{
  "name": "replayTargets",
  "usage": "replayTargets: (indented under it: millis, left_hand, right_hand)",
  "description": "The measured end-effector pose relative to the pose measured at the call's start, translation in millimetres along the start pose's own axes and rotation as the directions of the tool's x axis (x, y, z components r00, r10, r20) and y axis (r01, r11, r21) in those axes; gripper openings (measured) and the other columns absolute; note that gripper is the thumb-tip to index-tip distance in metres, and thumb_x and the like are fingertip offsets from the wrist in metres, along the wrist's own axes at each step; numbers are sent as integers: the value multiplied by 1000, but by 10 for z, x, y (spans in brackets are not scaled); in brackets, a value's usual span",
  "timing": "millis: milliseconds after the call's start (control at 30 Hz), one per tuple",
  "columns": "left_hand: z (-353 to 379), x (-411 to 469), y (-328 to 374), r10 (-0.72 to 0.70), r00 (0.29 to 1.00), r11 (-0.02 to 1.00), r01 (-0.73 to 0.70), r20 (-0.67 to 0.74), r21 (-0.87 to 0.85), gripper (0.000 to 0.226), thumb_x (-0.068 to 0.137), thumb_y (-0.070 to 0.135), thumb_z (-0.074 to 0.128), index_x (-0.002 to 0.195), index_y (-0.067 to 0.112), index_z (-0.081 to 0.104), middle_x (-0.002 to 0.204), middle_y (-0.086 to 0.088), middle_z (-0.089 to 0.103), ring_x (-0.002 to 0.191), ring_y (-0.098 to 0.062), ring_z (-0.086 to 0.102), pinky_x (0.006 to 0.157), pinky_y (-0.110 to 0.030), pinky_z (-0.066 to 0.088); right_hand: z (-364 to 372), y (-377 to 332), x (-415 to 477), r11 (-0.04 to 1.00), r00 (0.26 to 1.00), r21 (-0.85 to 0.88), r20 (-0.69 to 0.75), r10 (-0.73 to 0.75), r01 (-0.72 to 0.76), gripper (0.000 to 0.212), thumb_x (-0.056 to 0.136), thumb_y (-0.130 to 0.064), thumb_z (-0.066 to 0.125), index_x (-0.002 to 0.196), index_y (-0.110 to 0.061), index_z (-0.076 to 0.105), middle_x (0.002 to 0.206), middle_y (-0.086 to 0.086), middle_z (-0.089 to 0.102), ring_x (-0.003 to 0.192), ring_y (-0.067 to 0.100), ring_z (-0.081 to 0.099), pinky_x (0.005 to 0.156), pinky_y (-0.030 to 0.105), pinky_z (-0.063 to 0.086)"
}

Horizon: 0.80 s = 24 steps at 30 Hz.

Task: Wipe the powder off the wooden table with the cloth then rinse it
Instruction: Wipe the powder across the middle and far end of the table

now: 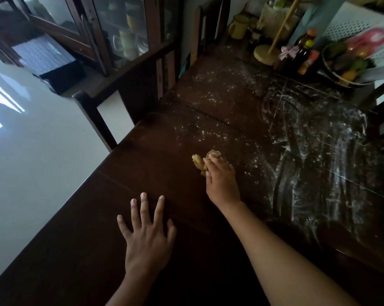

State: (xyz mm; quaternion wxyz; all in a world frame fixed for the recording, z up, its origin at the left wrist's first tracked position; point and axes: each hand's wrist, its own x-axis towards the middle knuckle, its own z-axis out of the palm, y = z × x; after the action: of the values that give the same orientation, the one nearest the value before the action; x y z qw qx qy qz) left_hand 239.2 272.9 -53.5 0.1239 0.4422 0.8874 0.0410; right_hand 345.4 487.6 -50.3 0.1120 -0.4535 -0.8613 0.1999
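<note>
A dark wooden table [102,217] fills the view. White powder [314,155] is smeared in streaks over its right half, and loose specks [200,129] lie scattered toward the middle and far side. My right hand [222,180] presses a crumpled yellow cloth [198,162] against the tabletop, at the left edge of the powdered area. My left hand [145,235] lies flat on the bare wood nearer to me, fingers spread, holding nothing.
At the far right of the table stand sauce bottles [306,51], a fruit bowl [345,62], a wooden stand [268,51] and a yellow mug [239,26]. Dark chairs [155,69] line the far left side, and a glass-fronted cabinet [111,29] stands behind them.
</note>
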Motion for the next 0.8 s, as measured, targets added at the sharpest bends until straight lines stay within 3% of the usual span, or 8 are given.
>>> replayTargets:
  millis: [200,300,400,500,567,633,700,800]
  left_hand:
    - [-29,-9,-1,24,999,1000,-24,29,-7,68,92,62,19,155,40,4,164,-10,-3,150,-33,-11,114,-67,-1]
    - [-41,-3,6,27,999,999,-25,44,-40,69,91,63,13,154,41,-4,163,-9,-13,147,-31,-22,114,-66,-8]
    - [-57,-11,27,20,999,999,-18,41,-50,69,90,62,10,154,41,-7,163,-9,-15,147,-30,-23,114,-65,-9]
    - [-57,-23,32,26,999,999,-25,35,-43,70,89,62,10,154,40,-4,163,-10,-12,148,-31,-20,113,-66,-6]
    - [-53,-22,30,23,999,999,-22,35,-32,70,89,62,11,154,40,-2,163,-10,-10,148,-32,-18,113,-67,-4]
    - [-59,-23,35,23,999,999,-22,28,-28,70,89,62,13,155,39,1,164,-12,-6,149,-33,-14,112,-67,-2]
    - [-64,-27,44,21,999,999,-20,28,-28,69,91,60,14,154,38,2,163,-12,-5,149,-33,-14,112,-67,-3]
    - [-67,-27,71,24,999,999,-22,35,-41,64,96,55,23,155,37,4,163,-13,-6,149,-34,-14,112,-67,-5]
  right_hand:
    - [-130,111,-1005,952,940,115,158,-301,285,48,97,-19,42,142,-33,51,156,-15,37,148,8,26,122,35,12]
    - [-248,474,-879,997,997,55,52,-60,57,51,98,-12,52,144,-34,48,157,-17,34,149,9,25,122,41,12]
    - [-204,407,-639,972,969,49,-86,233,-230,45,100,-14,50,144,-24,50,157,-6,38,148,18,28,122,48,18]
    - [-86,161,-861,997,999,77,-25,23,-21,43,96,-12,51,139,-19,56,151,-1,46,145,19,34,120,46,24]
    - [-113,118,-1285,981,982,123,102,-160,147,45,97,-15,45,140,-25,55,153,-8,43,147,12,29,124,37,14]
    - [-243,284,-1624,969,962,140,158,-225,203,48,97,-21,39,141,-35,51,155,-19,36,149,4,22,122,30,5]
    - [-372,572,-1726,985,979,85,127,-158,148,50,96,-19,45,141,-38,50,154,-25,33,148,2,22,123,35,8]
    - [-481,899,-1541,980,978,86,-96,185,-178,50,94,-8,59,138,-32,56,149,-20,42,143,9,36,122,43,23]
